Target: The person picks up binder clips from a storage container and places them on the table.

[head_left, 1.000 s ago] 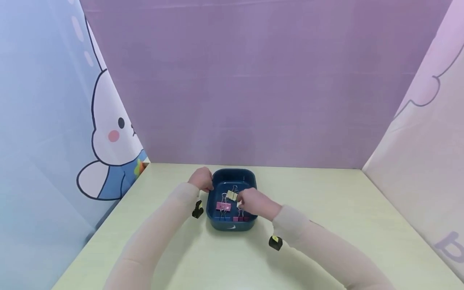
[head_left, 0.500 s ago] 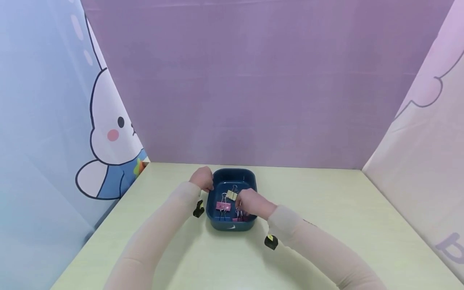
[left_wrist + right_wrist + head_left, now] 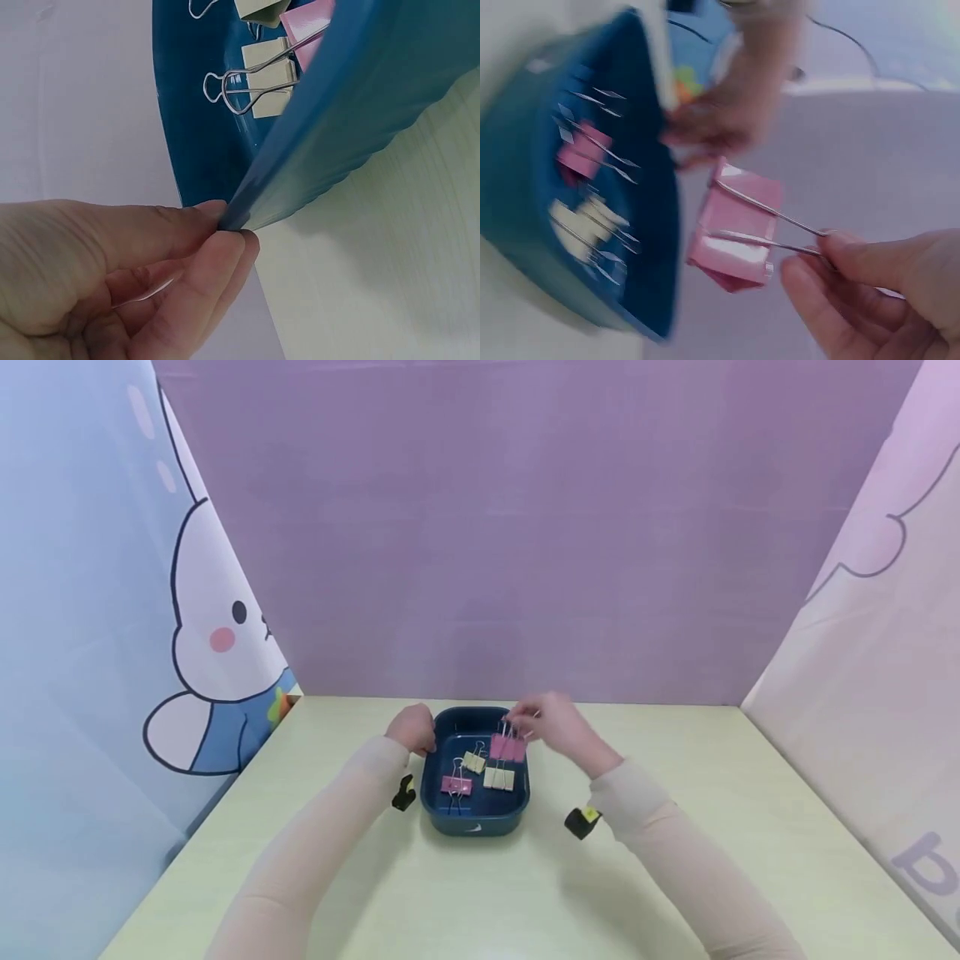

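Your right hand [image 3: 553, 720] pinches a glossy pink clip [image 3: 739, 214] by its silver handles [image 3: 791, 247]; your left hand [image 3: 412, 728] pinches the blue tray [image 3: 337, 112].

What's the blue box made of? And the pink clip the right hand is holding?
The blue box looks like smooth, slightly shiny plastic: it's thin-walled with rounded corners, but I can't be sure. The pink clip is probably painted metal, because its glossy body catches bright highlights. Its wire handles look like bare metal: thin, silvery and shiny.
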The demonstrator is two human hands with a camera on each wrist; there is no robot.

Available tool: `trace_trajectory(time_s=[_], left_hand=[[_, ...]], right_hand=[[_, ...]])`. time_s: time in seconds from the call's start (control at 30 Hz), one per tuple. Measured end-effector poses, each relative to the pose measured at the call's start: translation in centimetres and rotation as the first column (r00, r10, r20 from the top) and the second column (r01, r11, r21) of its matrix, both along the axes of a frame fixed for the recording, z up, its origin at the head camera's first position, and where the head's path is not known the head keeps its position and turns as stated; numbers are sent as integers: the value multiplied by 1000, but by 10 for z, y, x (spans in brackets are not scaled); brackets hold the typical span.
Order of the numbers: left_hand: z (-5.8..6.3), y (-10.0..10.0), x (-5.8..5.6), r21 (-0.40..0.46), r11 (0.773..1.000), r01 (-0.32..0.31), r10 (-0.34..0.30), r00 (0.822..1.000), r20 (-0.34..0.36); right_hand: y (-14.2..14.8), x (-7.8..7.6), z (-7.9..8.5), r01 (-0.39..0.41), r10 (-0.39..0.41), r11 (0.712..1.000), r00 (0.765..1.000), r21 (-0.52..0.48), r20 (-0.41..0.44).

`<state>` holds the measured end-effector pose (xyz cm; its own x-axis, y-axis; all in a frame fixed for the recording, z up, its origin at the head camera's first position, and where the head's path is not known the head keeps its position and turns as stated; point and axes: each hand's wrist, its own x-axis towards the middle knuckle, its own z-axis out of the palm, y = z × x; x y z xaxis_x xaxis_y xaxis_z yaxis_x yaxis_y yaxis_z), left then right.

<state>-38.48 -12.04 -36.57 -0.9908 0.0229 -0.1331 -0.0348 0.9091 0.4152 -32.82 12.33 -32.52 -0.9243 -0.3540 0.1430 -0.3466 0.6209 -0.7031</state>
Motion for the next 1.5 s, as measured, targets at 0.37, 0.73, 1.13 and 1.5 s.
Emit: trace_trajectory(time_s=[0.37,0.73,1.13,1.5], left_hand=[[2,-3,4,-25,1000,7,-8,1000,-4],[2,-4,5,-13,1000,-4,4,1000,9],[-2,-4,4,13,1000,-13,12,1000,14],[-2,-3,4,28,999,-22,21,1000,19]], right_hand=[[42,-32,-12,200,-189,979,965,49,-180],[52,-49,-75,110,-105,986,994,129,-42],[49,-50,-94,146,-158,969,986,200,45],[50,-53,-97,164,-177,958,984,237,31]])
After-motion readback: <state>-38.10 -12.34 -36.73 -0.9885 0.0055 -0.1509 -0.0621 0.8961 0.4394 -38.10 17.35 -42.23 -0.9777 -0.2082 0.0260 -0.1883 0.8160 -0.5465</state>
